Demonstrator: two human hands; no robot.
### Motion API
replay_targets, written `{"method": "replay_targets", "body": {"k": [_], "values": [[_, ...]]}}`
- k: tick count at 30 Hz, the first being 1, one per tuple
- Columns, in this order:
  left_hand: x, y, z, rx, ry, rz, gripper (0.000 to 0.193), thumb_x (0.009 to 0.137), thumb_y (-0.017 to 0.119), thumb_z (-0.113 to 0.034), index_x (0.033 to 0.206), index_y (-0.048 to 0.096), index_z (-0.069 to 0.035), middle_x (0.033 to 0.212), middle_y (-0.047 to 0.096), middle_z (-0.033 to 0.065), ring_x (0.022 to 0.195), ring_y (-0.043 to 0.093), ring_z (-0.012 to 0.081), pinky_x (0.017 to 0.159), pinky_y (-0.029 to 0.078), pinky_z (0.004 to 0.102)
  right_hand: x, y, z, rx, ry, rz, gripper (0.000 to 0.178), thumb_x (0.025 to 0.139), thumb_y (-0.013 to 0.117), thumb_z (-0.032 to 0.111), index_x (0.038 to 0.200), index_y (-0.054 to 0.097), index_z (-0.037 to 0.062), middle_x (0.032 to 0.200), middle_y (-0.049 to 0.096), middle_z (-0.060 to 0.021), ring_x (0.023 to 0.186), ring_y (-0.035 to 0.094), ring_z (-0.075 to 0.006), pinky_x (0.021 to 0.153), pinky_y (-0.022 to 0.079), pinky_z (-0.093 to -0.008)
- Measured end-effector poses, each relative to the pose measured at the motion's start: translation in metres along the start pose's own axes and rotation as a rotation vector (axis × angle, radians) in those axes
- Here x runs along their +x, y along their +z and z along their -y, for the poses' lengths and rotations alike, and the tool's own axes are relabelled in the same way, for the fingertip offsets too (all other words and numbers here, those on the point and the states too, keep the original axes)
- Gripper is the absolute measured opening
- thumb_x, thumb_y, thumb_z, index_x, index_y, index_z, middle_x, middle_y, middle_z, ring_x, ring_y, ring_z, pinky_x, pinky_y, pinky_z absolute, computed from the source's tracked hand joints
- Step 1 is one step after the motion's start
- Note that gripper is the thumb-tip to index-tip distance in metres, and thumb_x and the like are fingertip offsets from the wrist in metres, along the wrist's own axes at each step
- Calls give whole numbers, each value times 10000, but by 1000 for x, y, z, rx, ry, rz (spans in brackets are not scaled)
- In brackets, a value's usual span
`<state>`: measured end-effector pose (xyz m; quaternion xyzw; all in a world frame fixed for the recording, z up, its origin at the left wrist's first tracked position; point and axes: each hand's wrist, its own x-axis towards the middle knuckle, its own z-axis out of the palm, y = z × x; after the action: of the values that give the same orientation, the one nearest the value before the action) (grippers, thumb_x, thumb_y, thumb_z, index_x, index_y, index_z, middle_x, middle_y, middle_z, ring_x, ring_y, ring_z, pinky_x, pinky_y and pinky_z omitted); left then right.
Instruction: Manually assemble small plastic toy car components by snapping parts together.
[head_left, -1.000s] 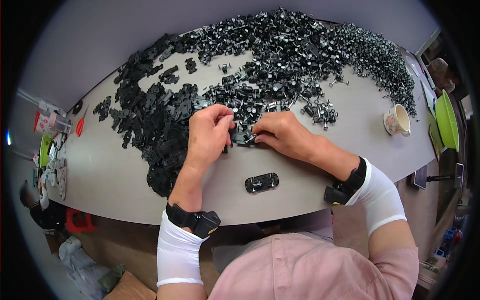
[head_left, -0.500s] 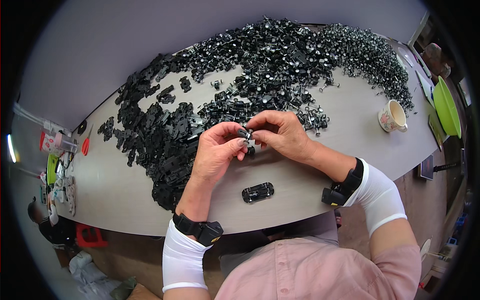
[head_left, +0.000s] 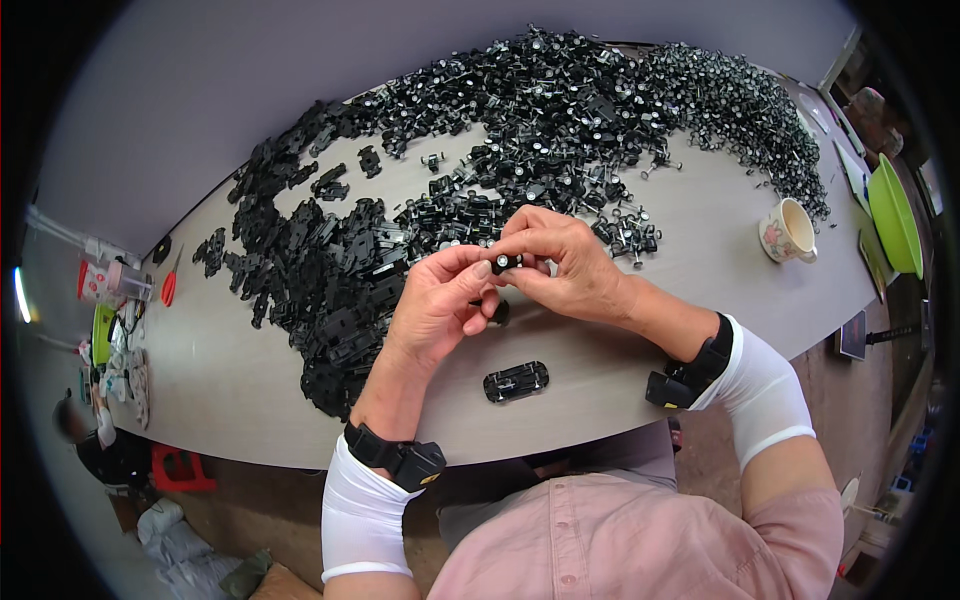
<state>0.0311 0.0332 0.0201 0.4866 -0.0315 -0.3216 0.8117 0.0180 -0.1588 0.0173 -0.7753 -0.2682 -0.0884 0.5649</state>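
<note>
Over the table's middle, my left hand (head_left: pixel 436 302) and my right hand (head_left: pixel 566 262) meet, thumbs and fingertips closed on a small black toy car part with a silver-centred wheel (head_left: pixel 505 262). Fingers cover much of that part. A dark piece (head_left: pixel 500 312) shows just below the hands; its kind is unclear. Nearer to me, a black toy car chassis (head_left: pixel 516 382) with metal axles lies alone on the table. Left of my left hand spreads a heap of flat black chassis plates (head_left: pixel 335 335). Beyond my hands is a large heap of wheels on axles (head_left: pixel 545 125).
Small silver-and-black pieces (head_left: pixel 745 115) extend along the far right. A patterned mug (head_left: pixel 786 232) stands at the right, with a green basin (head_left: pixel 893 215) past it. Red-handled scissors (head_left: pixel 169 288) lie at the left. Another person (head_left: pixel 95 440) is at the far left.
The held part has turned, and its wheel face now shows. My right fingers have shifted around it, while the chassis on the table stays put.
</note>
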Motion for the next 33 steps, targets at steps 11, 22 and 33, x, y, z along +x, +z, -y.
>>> {"method": "replay_targets", "body": {"k": [11, 22, 33], "values": [[1, 8, 16, -107, 243, -37, 158, 874, 599, 1, 1032, 597, 9, 831, 615, 93, 620, 591, 132, 390, 411, 181, -7, 9, -1, 245, 66, -161, 159, 781, 676, -35, 929, 623, -15, 1011, 561, -59, 778, 544, -66, 641, 470, -189], [-19, 4, -18, 1794, 438, -42, 262, 619, 779, -79, 851, 668, -29, 741, 593, 75, 690, 585, 243, 639, 478, 354, 27, -65, 10, -353, 399, 195, 136, 699, 668, 76, 772, 631, -33, 745, 652, -82, 636, 586, -130, 586, 483, -282], [-2, 12, 10, 1134, 655, -258, 225, 678, 722, 42, 881, 630, 12, 703, 578, 73, 563, 574, 141, 515, 464, 251, 21, -52, -10, 30, 503, 193, 168, 679, 658, 78, 773, 612, -53, 746, 646, -103, 693, 657, -176, 650, 513, -322]]}}
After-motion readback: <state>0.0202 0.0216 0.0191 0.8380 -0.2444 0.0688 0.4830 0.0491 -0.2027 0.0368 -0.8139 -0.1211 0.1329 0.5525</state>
